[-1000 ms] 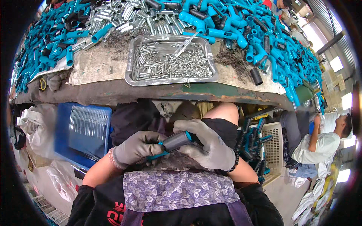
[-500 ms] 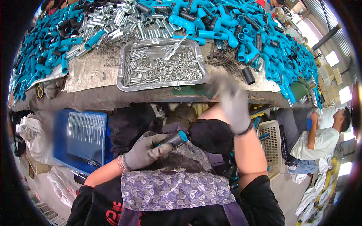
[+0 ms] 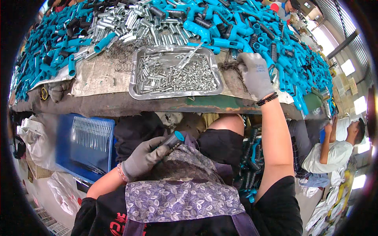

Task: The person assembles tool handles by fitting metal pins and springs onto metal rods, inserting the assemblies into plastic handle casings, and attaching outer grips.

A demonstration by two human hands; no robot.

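My left hand (image 3: 146,158), in a grey glove, is closed round a black ribbed handle (image 3: 172,141) with a teal inner end, held tilted above my lap. My gloved right hand (image 3: 256,74) is stretched out over the bench, right of the metal tray. Its fingers are bent down at a heap of dark coil springs (image 3: 232,67), beside the teal parts. What the fingertips hold, if anything, is hidden. In the metal tray (image 3: 175,94) lie small silvery pins and short cylinders, with a longer metal strip on top.
Teal and black handles (image 3: 271,43) are heaped along the back and right of the bench, with silvery tubes (image 3: 136,23) between. Loose springs (image 3: 124,65) lie left of the tray. A blue bin (image 3: 84,157) with thin metal rods stands low left. Another person (image 3: 328,153) sits at the right.
My right hand has moved up and away from the bench's front edge to the springs, its fingers now bent. The left hand with the handle has shifted slightly left.
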